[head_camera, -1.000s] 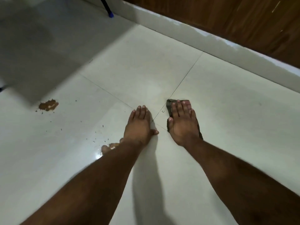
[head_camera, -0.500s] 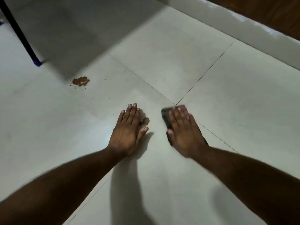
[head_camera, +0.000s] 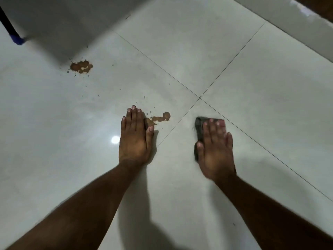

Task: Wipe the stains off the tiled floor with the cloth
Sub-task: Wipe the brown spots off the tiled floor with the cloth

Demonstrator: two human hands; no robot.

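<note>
Head view: your right hand lies flat, fingers straight, pressing a dark cloth that is mostly hidden beneath it and blurred. Your left hand rests open on the floor, touching and partly covering a brown stain. A second stain sits well apart, far left. Glossy pale tiles meet a white baseboard; a dark pole with a blue tip is cut off at the left edge.
</note>
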